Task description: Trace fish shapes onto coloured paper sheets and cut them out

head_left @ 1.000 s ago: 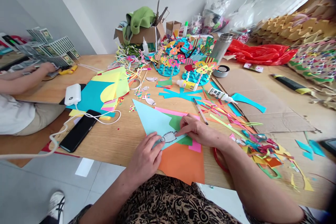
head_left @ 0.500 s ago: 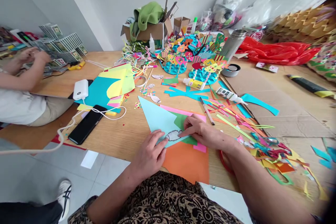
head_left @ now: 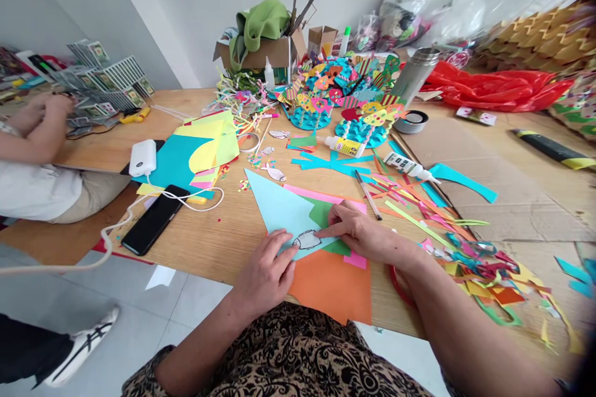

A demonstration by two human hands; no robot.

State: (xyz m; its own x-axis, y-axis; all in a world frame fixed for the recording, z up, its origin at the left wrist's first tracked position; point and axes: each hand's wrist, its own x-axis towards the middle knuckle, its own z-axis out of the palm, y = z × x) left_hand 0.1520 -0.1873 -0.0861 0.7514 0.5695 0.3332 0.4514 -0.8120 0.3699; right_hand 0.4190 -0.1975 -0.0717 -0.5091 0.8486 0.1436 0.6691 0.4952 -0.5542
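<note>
A small white paper fish (head_left: 308,240) with a black outline lies on a light-blue sheet of paper (head_left: 282,201) with a pointed corner. My left hand (head_left: 267,263) rests on the sheet's near edge, fingers extended, with fingertips by the fish's left end. From the other side, my right hand (head_left: 358,229) reaches in, its index finger stretched out to touch the fish's right end and its other fingers bent. Neither hand grips anything. Under the blue sheet are green paper (head_left: 321,214), pink paper (head_left: 356,260) and orange paper (head_left: 333,288).
A pen (head_left: 369,195) and colourful paper strips (head_left: 410,198) lie to the right. Several glue bottles, one white (head_left: 410,167), stand or lie farther back. At left are a phone (head_left: 156,220), a power bank (head_left: 143,158) with cable and another person's hands (head_left: 44,111).
My right index finger has straightened and moved slightly on the fish's right end. My left hand stays in place. At left, the other person's hands and a shoe on the floor have shifted.
</note>
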